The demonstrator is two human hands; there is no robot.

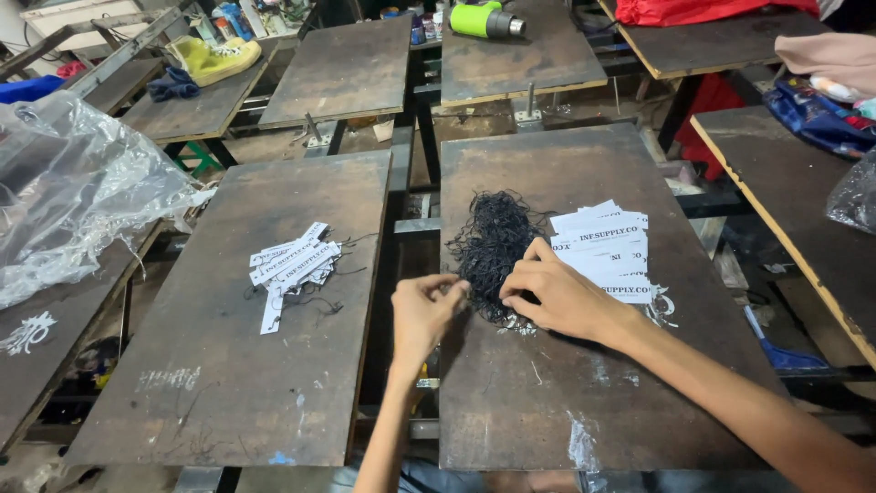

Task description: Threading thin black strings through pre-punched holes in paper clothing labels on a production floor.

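Note:
A tangled pile of thin black strings (pixel 491 239) lies on the right dark board (pixel 584 402). Just right of it sits a fanned stack of white paper tags (pixel 607 248). My left hand (pixel 425 309) hovers at the pile's near left edge, fingers pinched on a black string. My right hand (pixel 553 294) rests on the pile's near right edge, fingers curled into the strings and touching the lowest tags. On the left board (pixel 228 383) lies a second heap of white tags (pixel 294 263) with black strings trailing from them.
Clear crumpled plastic sheeting (pixel 78 187) covers the far left. More dark boards stand behind, one with a yellow shoe (pixel 212 58), one with a green tool (pixel 484 18). Red cloth (pixel 703 11) and a blue bag (pixel 821 114) sit at the right. A gap separates the two near boards.

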